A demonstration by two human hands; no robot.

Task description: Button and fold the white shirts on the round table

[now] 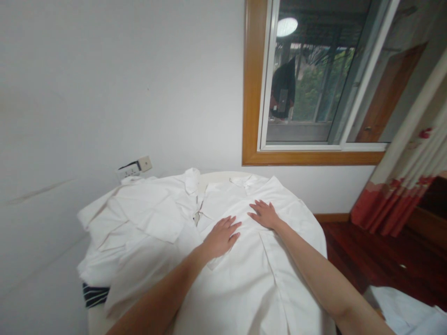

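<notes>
A white button-up shirt (pixel 244 274) lies spread over a round table (pixel 223 176), its collar at the far side. My left hand (pixel 221 236) rests flat on the shirt's chest with fingers stretched out. My right hand (pixel 264 214) lies flat a little farther up, near the collar, fingers spread. Neither hand holds anything. Both palms press on the cloth, about a hand's width apart.
More white garments (pixel 139 218) are piled on the table's left side, over a dark striped cloth (pixel 95 295). A wall socket (pixel 134 167) sits behind. A wood-framed window (pixel 314 93) and a red-and-cream curtain (pixel 405 186) are at right, above a dark wooden floor (pixel 377 260).
</notes>
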